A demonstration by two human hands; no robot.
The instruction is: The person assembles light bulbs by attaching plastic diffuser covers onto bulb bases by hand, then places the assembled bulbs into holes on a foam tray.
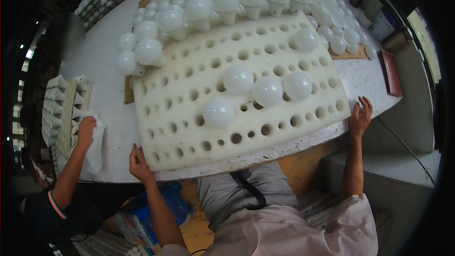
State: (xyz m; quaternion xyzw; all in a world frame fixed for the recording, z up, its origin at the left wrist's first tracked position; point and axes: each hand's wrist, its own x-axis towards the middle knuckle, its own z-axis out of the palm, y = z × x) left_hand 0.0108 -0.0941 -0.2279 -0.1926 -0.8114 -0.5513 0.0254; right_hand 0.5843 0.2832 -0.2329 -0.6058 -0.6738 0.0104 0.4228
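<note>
"Start with the nearest hands?"

"The left hand [141,163] is at the near left corner of the perforated foam board [182,109], fingers curled; the right hand [361,116] is by the near right corner, fingers bent. Whether either grip has closed on the foam, I can't tell."

"Why so wide apart?"

"Probably because opposite corners let two hands steady a broad board evenly."

"And the board itself?"

"It lies flat and slanting on the white counter [118,137]. Around its middle, four globe light bulbs [238,80] sit grouped; their bases are hidden, presumably sunk in holes so they can't roll."

"Off to the left?"

"A co-worker's hand [86,130], at a stack of moulded trays [56,114]; its hold is unclear."

"Farther back?"

"A row of bulbs [197,8] lines the board's far edge, bases down, likely to keep the glass uppermost. Beyond, more bulbs [327,15] crowd together, partly over brown cardboard [348,53]."
</note>
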